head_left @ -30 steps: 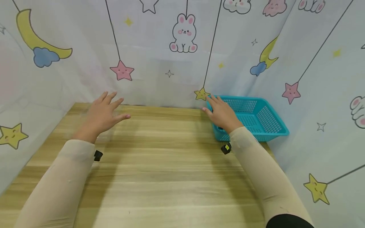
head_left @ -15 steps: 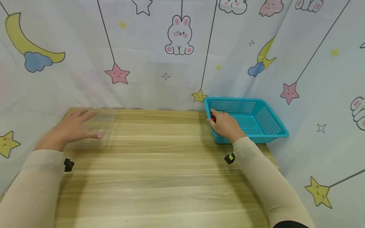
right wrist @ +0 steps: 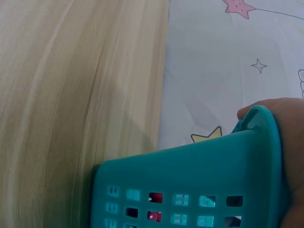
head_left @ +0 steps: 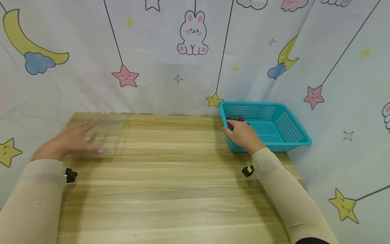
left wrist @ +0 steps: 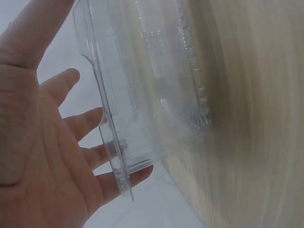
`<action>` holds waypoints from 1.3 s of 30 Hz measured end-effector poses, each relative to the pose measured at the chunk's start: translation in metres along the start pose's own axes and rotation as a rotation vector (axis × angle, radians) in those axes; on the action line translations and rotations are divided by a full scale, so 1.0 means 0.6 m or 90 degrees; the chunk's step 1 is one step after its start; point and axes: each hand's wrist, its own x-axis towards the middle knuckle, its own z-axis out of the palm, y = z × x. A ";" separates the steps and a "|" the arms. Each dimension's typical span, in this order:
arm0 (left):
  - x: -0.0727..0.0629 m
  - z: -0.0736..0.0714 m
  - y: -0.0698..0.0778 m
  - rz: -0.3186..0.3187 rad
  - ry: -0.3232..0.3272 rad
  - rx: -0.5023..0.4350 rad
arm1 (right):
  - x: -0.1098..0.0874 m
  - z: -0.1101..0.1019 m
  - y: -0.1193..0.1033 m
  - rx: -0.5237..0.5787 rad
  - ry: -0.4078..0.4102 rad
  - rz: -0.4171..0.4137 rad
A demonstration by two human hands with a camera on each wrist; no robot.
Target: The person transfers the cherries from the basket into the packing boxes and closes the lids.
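A clear plastic box lies at the table's back left. Over its left side my left hand reaches with thumb and fingers spread apart. In the left wrist view, several fingertips lie at or behind the transparent rim of the box; firm contact is unclear. My right hand reaches into the left end of a turquoise basket, thumb near the rim. Small round red things sit around its fingers. The right fingertips are mostly hidden, and the right wrist view shows mainly the basket's outer wall.
The wooden table runs between box and basket. Behind it and to the right hangs a white cloth printed with stars, moons and a rabbit. The basket stands at the back right, close to the cloth.
My left hand has moved left and down to the clear box. My right hand has lowered into the basket's left end, and more of the red things now show beside it.
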 end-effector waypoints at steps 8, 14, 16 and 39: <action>0.012 0.009 0.042 -0.012 -0.011 0.000 | 0.000 0.003 -0.009 0.005 -0.010 0.015; 0.025 0.005 0.092 0.031 -0.021 -0.026 | -0.001 0.004 -0.024 0.004 -0.001 0.012; 0.030 0.006 0.108 0.045 -0.028 -0.042 | -0.001 0.006 -0.029 0.003 0.001 0.012; 0.079 0.038 0.270 0.068 -0.062 -0.023 | 0.010 0.029 -0.096 0.026 -0.027 0.006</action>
